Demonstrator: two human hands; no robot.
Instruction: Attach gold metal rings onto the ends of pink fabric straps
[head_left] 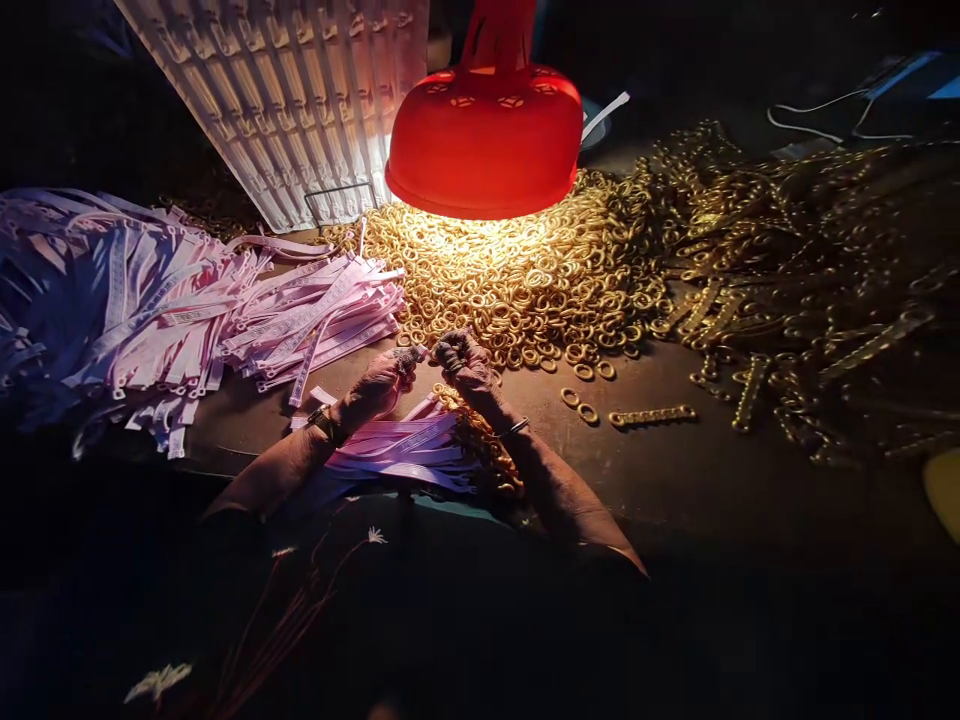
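Observation:
My left hand (390, 375) is closed on a narrow pink strap, whose pale tip pokes out between thumb and finger. Just to its right, almost touching, my right hand (465, 362) is pinched shut; whatever its fingers hold is too small and shaded to make out. Under both hands a bundle of pink straps (405, 445) lies at the table's near edge. Beside that bundle, partly behind my right forearm, is a small heap of gold rings (484, 440). A big pile of gold rings (517, 270) spreads out beyond my fingers under bright light.
A red lamp (484, 145) hangs low over the rings. More pink straps (157, 310) are heaped at left, with a ribbed translucent panel (300, 110) behind. Gold chain-like pieces (787, 230) cover the right side. One gold bar piece (652, 416) and several loose rings lie nearer.

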